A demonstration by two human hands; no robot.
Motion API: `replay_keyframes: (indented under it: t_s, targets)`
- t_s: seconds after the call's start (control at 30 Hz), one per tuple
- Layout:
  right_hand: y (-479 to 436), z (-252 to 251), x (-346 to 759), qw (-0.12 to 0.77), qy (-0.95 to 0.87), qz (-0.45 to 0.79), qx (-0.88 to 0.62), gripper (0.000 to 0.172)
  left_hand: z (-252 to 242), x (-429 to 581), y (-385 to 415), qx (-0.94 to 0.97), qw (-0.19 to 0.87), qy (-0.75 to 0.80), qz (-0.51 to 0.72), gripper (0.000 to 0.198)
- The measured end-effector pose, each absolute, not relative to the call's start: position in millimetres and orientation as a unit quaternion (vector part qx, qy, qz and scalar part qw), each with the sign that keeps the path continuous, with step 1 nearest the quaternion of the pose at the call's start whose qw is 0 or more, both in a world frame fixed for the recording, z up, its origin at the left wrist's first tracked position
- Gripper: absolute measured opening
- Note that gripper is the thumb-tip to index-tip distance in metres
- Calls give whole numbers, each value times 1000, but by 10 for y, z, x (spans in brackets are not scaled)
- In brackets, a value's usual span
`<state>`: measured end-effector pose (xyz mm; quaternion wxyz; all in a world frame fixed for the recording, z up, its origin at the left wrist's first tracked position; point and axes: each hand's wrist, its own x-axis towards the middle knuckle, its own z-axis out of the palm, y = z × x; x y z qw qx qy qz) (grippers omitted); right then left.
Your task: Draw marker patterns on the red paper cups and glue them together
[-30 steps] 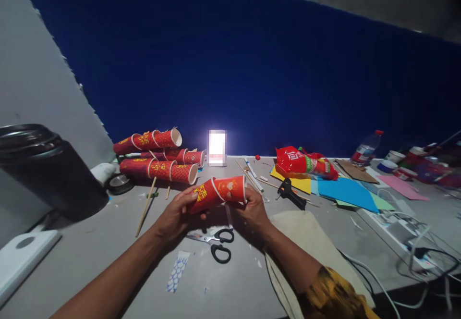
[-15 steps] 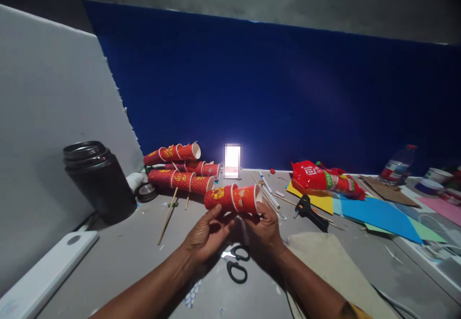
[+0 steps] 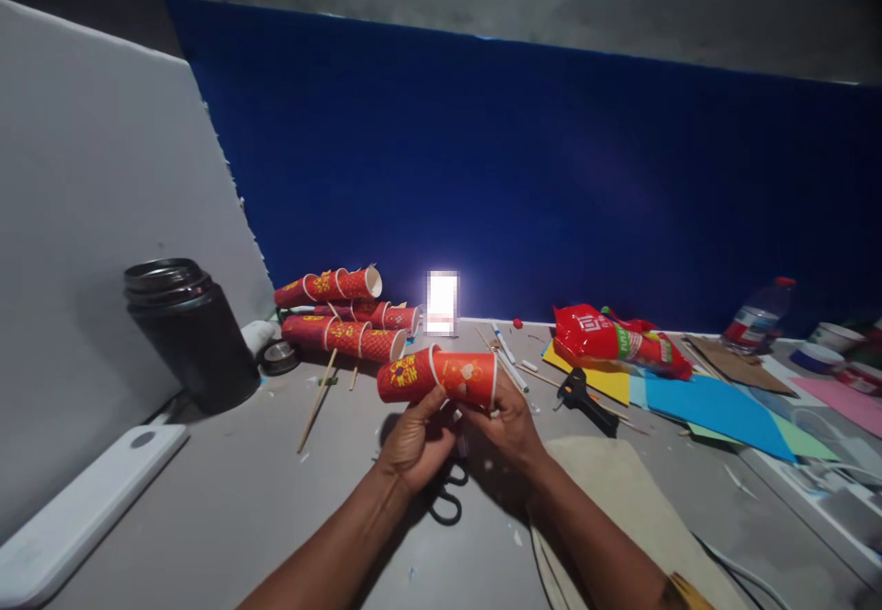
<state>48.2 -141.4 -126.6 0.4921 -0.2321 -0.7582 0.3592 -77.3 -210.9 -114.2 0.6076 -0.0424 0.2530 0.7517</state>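
Head cam: two red paper cups, joined end to end, are up above the grey table, lying sideways in front of the person. R hand has fingers closed on the right-hand cup near its rim. L hand is underneath, thumb against the cups' lower side close to the join, fingers partly curled; can't tell if it grips or just props.

Progress, my read: one join is made, base of right cup seated in mouth of left one. Behind, cup rows lie piled by the wall, the clear ones approx three cups long, so the held pc looks shorter, prob. unfinished if it's meant to match. Can't see if the join is glued. Glue gun lies off to the right, unheld; scissors sit below the hands, part hidden.

Look of the pair: left cup deeper red w/ yellow characters; right one more orange-red w/ pale prints. White rims, both mouths facing right. Slight bend at the join, left cup dipping a bit. No obvious dents, tho undersides hidden.
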Motion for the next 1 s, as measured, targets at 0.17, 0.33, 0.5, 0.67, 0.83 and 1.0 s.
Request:
replay_keyframes:
  t_s: [0.17, 0.33, 0.5, 0.67, 0.83, 1.0]
  targets:
    - [-1369, -1247, 536, 484, -802, 259, -234, 20, -1208, -906, -2092, -6, 633, 241, 736, 22]
    - [-1254, -1323, 618, 508, -810, 127, -264, 14, -1255, -918, -2085, 1, 627, 257, 735, 23]
    - [-1236, -1295, 670, 488, -839, 51, -237, 18, -1270, -918, -2072, 15, 612, 259, 747, 29]
    - [-1286, -1231, 701, 469, -841, -6, -270, 9, -1311, -905, -2056, 38, 612, 251, 748, 29]
    - [-1272, -1264, 712, 452, -855, 25, -254, 19, -1340, -904, -2038, 45, 614, 249, 747, 42]
    - [-1254, -1307, 707, 449, -860, 52, -237, 28, -1347, -907, -2023, 28, 613, 245, 751, 31]
